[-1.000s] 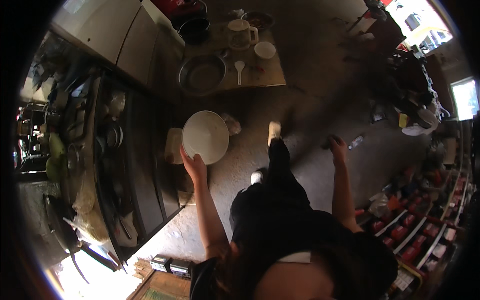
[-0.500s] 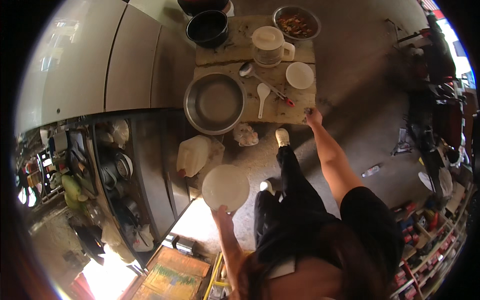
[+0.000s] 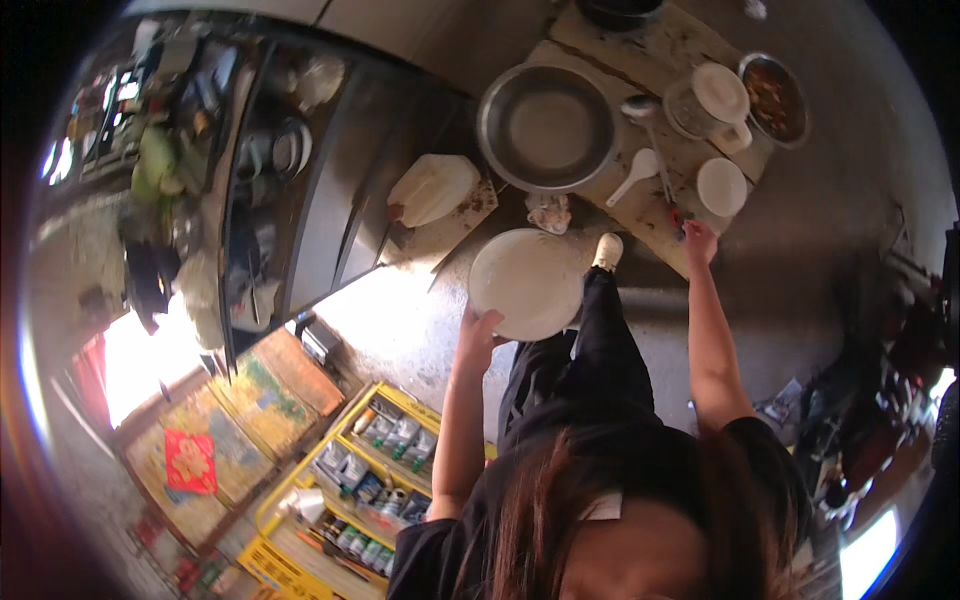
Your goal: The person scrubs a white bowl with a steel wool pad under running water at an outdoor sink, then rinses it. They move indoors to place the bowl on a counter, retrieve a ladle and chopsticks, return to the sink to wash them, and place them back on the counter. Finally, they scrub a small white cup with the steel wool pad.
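Note:
A round white plate (image 3: 530, 285) is gripped at its near rim by my left hand (image 3: 482, 330), the thumb lying over the edge. My right hand (image 3: 700, 243) is closed at the front edge of the wooden table (image 3: 665, 245); a small dark bit shows at its fingertips, too small to name. Just beyond that hand lie a metal ladle (image 3: 640, 108) with a red-tipped handle, a white rice paddle (image 3: 634, 178) and a white bowl (image 3: 722, 187). A wide steel basin (image 3: 547, 125) rests at the table's left side.
Farther back stand a lidded clear pitcher (image 3: 708, 100), a steel bowl of chopped food (image 3: 775, 105) and a black pot (image 3: 620, 8). A pale plastic jug (image 3: 435, 190) and a small bag (image 3: 548, 213) sit below the basin. Yellow crate (image 3: 345, 490) at lower left; shelves (image 3: 250, 160) left.
My view has turned, shifting the table to the upper right. The plate in my left hand has come nearer my legs. My right hand stays by the table edge, now close to the ladle's handle.

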`<state>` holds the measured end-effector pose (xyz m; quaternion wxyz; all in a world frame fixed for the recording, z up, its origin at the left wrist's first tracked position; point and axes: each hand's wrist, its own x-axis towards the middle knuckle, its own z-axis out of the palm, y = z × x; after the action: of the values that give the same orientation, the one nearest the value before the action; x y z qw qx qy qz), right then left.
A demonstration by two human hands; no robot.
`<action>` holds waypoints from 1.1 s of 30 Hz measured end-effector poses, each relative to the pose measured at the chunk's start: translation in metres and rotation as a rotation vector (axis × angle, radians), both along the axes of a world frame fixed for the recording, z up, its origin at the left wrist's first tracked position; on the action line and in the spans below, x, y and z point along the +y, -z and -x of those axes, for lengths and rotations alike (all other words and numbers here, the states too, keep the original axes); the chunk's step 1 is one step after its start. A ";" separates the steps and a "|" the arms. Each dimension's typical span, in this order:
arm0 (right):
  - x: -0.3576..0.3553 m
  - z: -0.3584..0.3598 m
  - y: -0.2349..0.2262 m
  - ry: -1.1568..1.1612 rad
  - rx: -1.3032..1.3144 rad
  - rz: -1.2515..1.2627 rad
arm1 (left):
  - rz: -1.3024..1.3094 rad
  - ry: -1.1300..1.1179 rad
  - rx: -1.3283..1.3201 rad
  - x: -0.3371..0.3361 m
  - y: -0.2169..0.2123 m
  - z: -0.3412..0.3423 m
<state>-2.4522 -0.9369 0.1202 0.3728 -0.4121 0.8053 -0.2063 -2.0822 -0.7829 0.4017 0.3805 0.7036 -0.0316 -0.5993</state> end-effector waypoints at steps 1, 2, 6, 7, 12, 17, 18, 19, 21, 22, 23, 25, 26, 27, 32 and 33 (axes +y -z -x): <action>-0.001 -0.015 -0.023 -0.028 -0.005 -0.017 | 0.005 -0.021 0.012 0.004 -0.002 -0.005; -0.006 -0.022 -0.033 -0.079 0.038 -0.029 | 0.022 -0.028 0.037 0.006 -0.001 -0.006; -0.008 -0.078 -0.092 -0.315 0.142 -0.050 | 0.091 -0.051 0.053 0.025 -0.004 -0.023; -0.008 -0.099 -0.114 -0.385 0.149 -0.045 | 0.102 -0.022 0.044 0.033 -0.003 -0.031; 0.021 -0.231 -0.191 -0.594 0.007 0.538 | 0.246 0.122 -0.088 0.061 0.013 -0.064; 0.113 -0.374 -0.289 -1.035 -0.450 0.643 | 0.440 0.496 -0.408 0.090 0.010 -0.110; 0.122 -0.387 -0.295 -1.263 -0.382 0.722 | 0.555 0.568 -0.506 0.092 0.009 -0.120; 0.131 -0.394 -0.292 -1.263 -0.332 0.715 | 0.502 0.561 -0.461 0.098 0.006 -0.128; 0.146 -0.412 -0.281 -1.265 -0.237 0.705 | 0.396 0.546 -0.381 0.110 -0.006 -0.146; 0.148 -0.413 -0.278 -1.328 -0.228 0.595 | 0.316 0.538 -0.309 0.117 -0.007 -0.152; 0.150 -0.410 -0.277 -1.327 -0.306 0.595 | 0.349 0.573 -0.348 0.121 -0.007 -0.156; 0.152 -0.406 -0.285 -1.312 -0.464 0.595 | 0.416 0.653 -0.428 0.126 -0.007 -0.170; 0.150 -0.405 -0.290 -1.298 -0.530 0.508 | 0.445 0.667 -0.488 0.129 -0.005 -0.176; 0.146 -0.404 -0.294 -1.296 -0.506 0.444 | 0.451 0.689 -0.456 0.127 -0.001 -0.183; 0.116 -0.421 -0.288 -1.304 -0.493 0.392 | 0.483 0.592 -0.258 0.114 0.005 -0.210; 0.109 -0.427 -0.285 -1.301 -0.500 0.397 | 0.483 0.534 -0.205 0.111 0.004 -0.215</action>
<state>-2.0255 -0.8282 0.4048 0.5115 -0.8082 0.2351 -0.1732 -1.8672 -0.6722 0.3979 0.3606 0.6169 -0.3923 -0.5792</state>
